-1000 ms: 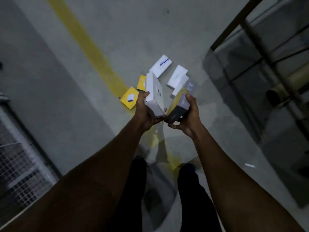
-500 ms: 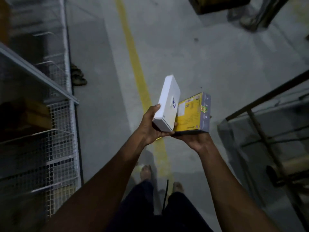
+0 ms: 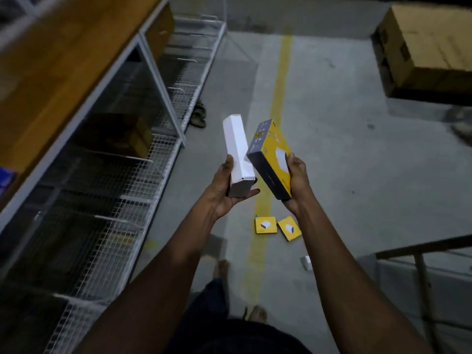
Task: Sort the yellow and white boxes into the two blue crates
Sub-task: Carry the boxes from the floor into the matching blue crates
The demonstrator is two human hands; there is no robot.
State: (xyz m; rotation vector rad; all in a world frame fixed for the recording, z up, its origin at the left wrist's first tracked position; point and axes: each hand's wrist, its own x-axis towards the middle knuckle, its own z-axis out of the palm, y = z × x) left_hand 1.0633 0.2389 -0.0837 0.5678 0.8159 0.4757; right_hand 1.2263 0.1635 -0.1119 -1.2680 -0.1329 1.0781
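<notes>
White box [image 3: 238, 154] upright, lengthwise up-frame

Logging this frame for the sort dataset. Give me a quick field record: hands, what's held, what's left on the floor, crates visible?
left hand: shut on white box, held tilted
right hand: shut on yellow box, tilted, dark side face toward the white box
floor: two yellow boxes by the yellow floor line; a small white box partly hidden by the right arm
blue crates: not clearly seen
left side: wire-mesh shelving
far right: cardboard carton
</notes>
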